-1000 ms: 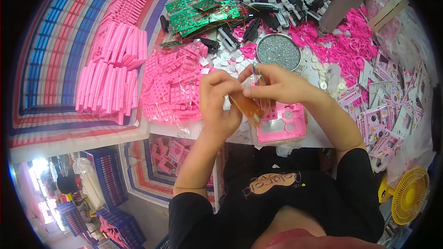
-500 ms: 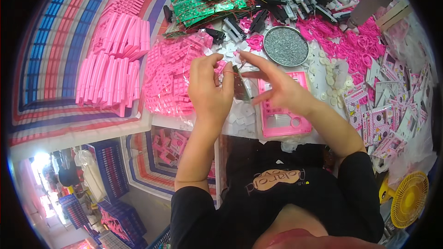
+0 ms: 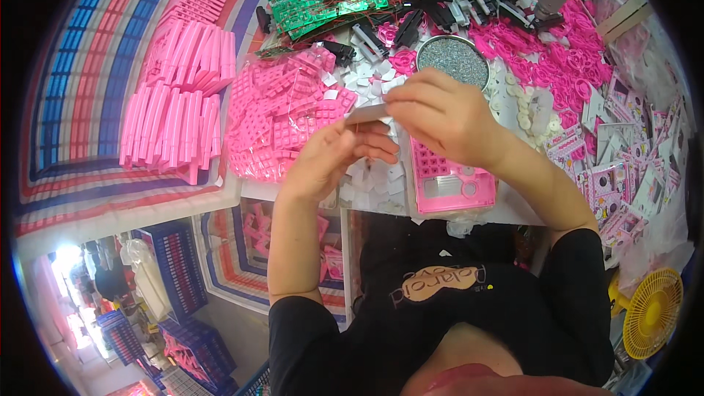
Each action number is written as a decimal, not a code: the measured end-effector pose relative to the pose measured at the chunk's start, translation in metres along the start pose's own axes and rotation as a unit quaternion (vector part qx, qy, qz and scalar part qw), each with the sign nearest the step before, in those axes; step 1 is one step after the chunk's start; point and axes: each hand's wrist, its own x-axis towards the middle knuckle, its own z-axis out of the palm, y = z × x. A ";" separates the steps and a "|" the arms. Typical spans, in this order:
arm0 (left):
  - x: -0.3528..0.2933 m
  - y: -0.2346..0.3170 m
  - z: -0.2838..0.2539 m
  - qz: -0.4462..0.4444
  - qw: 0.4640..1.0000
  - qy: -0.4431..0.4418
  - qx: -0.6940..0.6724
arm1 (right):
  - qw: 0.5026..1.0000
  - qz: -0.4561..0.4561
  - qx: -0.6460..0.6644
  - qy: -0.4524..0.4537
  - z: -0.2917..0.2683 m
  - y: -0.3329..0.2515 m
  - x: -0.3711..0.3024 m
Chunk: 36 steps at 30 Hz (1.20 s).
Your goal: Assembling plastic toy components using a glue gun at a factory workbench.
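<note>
Above the worktable, a small circuit board [image 3: 367,113] is tilted so that it shows as a thin greyish strip. My left hand [image 3: 328,158] grips its left end, the fingers curled beneath it. At the other end, the fingertips of my right hand [image 3: 449,116] are closed on the board. Under my right hand lies a pink plastic casing [image 3: 456,202] with rows of square holes and a round opening; my hand covers its upper part. Left of my hands is a clear bag of pink keypad pieces [image 3: 275,121]. Loose white squares [image 3: 378,183] lie beneath the board.
A round tin of small metal screws [image 3: 455,59] stands beyond my right hand. Green circuit boards [image 3: 323,7] are stacked at the back. Pink casings [image 3: 172,125] stand in rows at left. Pink rings [image 3: 543,59] and printed cards [image 3: 612,169] cover the right; a yellow fan [image 3: 651,315] is below.
The circuit board has turned from hanging steeply to lying nearly level. My right hand has gone from spread fingers to a pinch on it, and my left hand has rolled palm upward and lowered.
</note>
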 end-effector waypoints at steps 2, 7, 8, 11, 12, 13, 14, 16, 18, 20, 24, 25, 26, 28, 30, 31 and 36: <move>-0.001 -0.007 -0.002 -0.008 0.999 0.005 -0.048 | 0.999 -0.049 0.006 -0.009 0.000 -0.003 -0.003; -0.007 -0.021 0.005 -0.004 0.997 0.069 -0.029 | 0.998 -0.001 0.059 -0.008 -0.015 -0.018 -0.014; -0.011 -0.023 0.009 0.013 0.996 0.090 -0.008 | 0.997 0.053 0.063 0.000 -0.018 -0.020 -0.020; -0.022 -0.035 0.015 0.031 0.991 0.127 -0.025 | 0.984 0.169 0.057 0.002 -0.025 -0.025 -0.038; -0.022 -0.040 0.015 0.033 0.990 0.136 -0.032 | 0.984 0.175 0.042 -0.013 -0.029 -0.025 -0.041; -0.021 -0.046 0.014 0.032 0.988 0.144 -0.042 | 0.982 0.181 0.033 -0.047 -0.035 -0.023 -0.049; -0.020 -0.051 0.012 0.031 0.986 0.153 -0.051 | 0.979 0.187 0.024 -0.080 -0.039 -0.023 -0.055; -0.019 -0.055 0.011 0.030 0.983 0.160 -0.085 | 0.979 0.178 0.031 -0.098 -0.046 -0.024 -0.058; -0.019 -0.056 0.011 0.030 0.978 0.155 -0.139 | 0.960 0.236 0.099 -0.114 -0.055 -0.026 -0.053; -0.019 -0.054 0.016 0.045 0.978 0.150 -0.135 | 0.899 0.353 0.226 -0.126 -0.062 -0.030 -0.044; -0.013 -0.057 0.025 0.094 0.976 0.142 -0.135 | 0.880 0.363 0.266 -0.155 -0.042 -0.022 -0.035; -0.010 -0.055 0.027 0.100 0.977 0.100 -0.160 | 0.874 0.354 0.287 -0.168 -0.034 -0.018 -0.037; -0.005 -0.052 0.030 0.107 0.975 0.058 -0.185 | 0.868 0.345 0.308 -0.181 -0.025 -0.015 -0.040; -0.002 -0.051 0.032 0.119 0.974 0.035 -0.188 | 0.831 0.374 0.364 -0.193 -0.014 -0.014 -0.043; -0.001 -0.053 0.031 0.129 0.978 0.063 -0.149 | 0.777 0.414 0.424 -0.213 -0.014 -0.014 -0.043; -0.002 -0.054 0.027 0.134 0.977 0.064 -0.151 | 0.779 0.417 0.431 -0.183 -0.019 -0.014 -0.044; -0.005 -0.056 0.015 0.140 0.965 0.105 -0.196 | 0.852 0.371 0.329 -0.169 -0.074 -0.015 -0.053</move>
